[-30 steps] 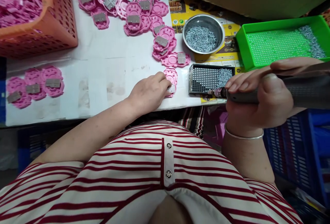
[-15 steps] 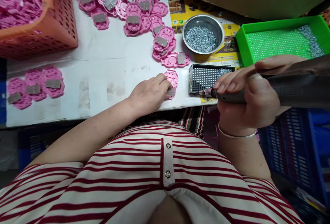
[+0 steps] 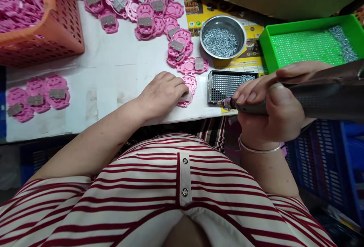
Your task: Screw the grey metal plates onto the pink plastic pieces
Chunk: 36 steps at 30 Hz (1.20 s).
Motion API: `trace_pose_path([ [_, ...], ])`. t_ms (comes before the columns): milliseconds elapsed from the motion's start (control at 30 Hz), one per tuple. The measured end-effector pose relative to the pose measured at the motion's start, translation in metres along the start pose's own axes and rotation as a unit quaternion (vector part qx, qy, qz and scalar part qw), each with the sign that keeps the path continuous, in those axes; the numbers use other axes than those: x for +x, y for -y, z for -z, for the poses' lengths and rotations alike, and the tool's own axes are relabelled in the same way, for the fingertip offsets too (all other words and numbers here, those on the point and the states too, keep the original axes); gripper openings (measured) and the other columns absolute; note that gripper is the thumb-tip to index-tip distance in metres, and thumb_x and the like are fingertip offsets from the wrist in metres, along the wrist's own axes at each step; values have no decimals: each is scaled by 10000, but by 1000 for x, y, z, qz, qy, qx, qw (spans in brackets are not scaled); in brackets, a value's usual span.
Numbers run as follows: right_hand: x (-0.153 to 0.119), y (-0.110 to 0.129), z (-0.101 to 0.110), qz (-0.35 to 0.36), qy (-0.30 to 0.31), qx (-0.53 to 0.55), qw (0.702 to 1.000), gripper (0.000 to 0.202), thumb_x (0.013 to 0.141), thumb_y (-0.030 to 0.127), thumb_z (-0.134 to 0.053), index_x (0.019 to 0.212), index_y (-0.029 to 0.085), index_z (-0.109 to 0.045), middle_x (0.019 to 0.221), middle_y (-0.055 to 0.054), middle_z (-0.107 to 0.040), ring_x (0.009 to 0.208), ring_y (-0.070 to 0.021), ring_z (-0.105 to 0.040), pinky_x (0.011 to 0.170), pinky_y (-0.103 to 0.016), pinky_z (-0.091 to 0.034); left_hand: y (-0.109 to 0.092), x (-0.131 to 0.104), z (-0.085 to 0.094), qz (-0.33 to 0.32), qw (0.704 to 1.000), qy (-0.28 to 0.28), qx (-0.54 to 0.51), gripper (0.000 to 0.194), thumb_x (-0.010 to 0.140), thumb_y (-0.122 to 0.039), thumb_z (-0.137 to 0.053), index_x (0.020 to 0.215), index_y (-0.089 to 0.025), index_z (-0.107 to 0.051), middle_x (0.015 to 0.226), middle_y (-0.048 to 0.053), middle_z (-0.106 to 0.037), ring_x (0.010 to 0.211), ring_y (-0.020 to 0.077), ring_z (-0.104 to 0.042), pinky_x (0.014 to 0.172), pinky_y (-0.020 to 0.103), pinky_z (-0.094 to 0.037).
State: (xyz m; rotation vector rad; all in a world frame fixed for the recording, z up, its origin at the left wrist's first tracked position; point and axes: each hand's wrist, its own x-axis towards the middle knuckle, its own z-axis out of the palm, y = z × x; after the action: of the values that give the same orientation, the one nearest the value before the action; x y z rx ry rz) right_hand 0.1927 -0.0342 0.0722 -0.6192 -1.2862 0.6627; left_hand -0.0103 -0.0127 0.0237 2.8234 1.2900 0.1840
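My left hand lies on the white work surface, fingers curled down on a pink plastic part. A grey metal plate on that part is partly covered by my fingertips. My right hand is wrapped around a dark electric screwdriver, held nearly level. Its bit points left, at the front edge of a small black perforated screw tray. Whether a screw sits on the bit is too small to tell. Screws are heaped in the tray's right end, partly behind my right fingers.
A steel bowl of screws and a green tray stand behind the black tray. Pink parts with metal plates are piled at the back, with several more at left. An orange basket holds pink pieces.
The pink part under my left hand has turned slightly and shifted a little left, with my fingers still on it. The screwdriver has moved slightly left along the tray's front edge.
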Motion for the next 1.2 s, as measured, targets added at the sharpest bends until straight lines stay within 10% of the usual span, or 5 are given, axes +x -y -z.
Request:
trace_pose_path([
  [367,1,-25,-1,-9,-4,45,999,184,788,359,-748,951,319,-673,548,84,-442,399,-85,-477,396,-256,-453,-41,9,-6,68,986,18,-149,278,947,-292,-519,1051,-128,-718,968,118,-673,931,249,-583,866,384,-453],
  [733,-9,-31,0,-86,24,-65,994,383,804,610,-650,988,302,-517,715,31,-512,466,-95,-474,449,-283,-453,-41,9,0,53,988,51,-138,292,955,-261,-498,1027,-109,-736,1043,134,-676,949,255,-595,865,391,-454],
  [1200,-11,-36,-7,-72,18,-50,996,332,821,554,-654,1006,315,-518,721,27,-491,517,-116,-506,478,-292,-458,-39,13,6,30,991,93,-96,309,962,-246,-440,1062,-146,-714,1039,114,-666,908,249,-570,834,381,-446],
])
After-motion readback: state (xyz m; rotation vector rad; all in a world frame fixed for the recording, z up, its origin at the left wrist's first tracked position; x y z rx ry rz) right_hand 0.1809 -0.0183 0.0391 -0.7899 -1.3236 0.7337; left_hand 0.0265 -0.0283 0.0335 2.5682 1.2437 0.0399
